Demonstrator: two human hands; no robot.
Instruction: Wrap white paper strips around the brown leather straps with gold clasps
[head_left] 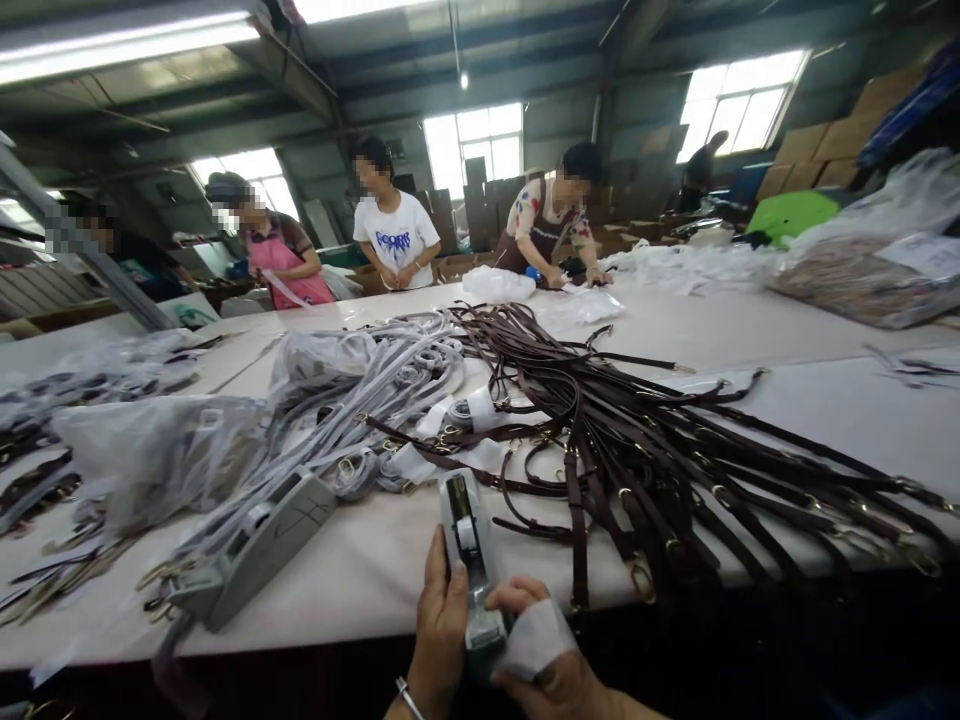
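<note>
At the front edge of the table my left hand (441,610) is wrapped around the side of a grey tape dispenser (471,530), which points away from me. My right hand (559,680) is at its near end, fingers curled, pinching a piece of whitish, translucent sheet (536,638) against that end. Whether anything lies under the sheet is hidden. Just beyond the dispenser lie dark brown leather straps (592,400) with gold-coloured clasps. A small coiled grey strap (356,472) is to the left of it.
A second grey tape dispenser (262,550) stands on the white table (390,570) at left. Grey straps (390,385) and a translucent plastic bag (169,455) lie beyond it. Across the table several people work, one in a pink apron (300,280). A large filled bag (862,270) sits at far right.
</note>
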